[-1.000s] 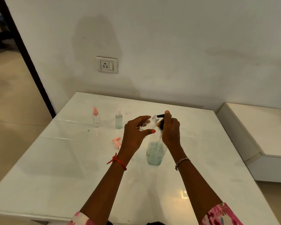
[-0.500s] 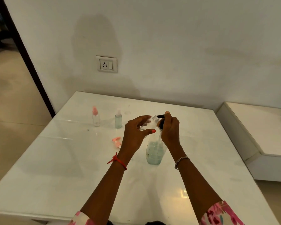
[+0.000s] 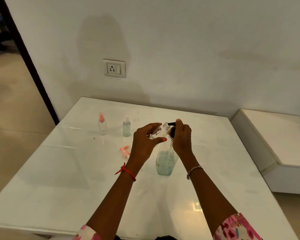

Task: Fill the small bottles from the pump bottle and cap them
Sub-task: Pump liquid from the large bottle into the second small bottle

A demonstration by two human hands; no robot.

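Left hand [image 3: 146, 141] was wrapped around a small clear bottle [image 3: 158, 131], tilted, its open neck right at the black nozzle of the pump bottle [image 3: 165, 161]. Right hand [image 3: 181, 137] sat closed over the pump head, forefinger on top. Pump bottle stood mid-desk [image 3: 59, 187], part full of pale blue liquid. Loose pink pump cap [image 3: 125, 150] lay left of the hands. Further back: one empty pink-capped bottle [image 3: 102, 124], one filled bottle [image 3: 126, 127], both upright.

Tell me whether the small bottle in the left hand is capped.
Uncapped: the small bottle in the left hand shows a bare open neck at the pump's black spout.
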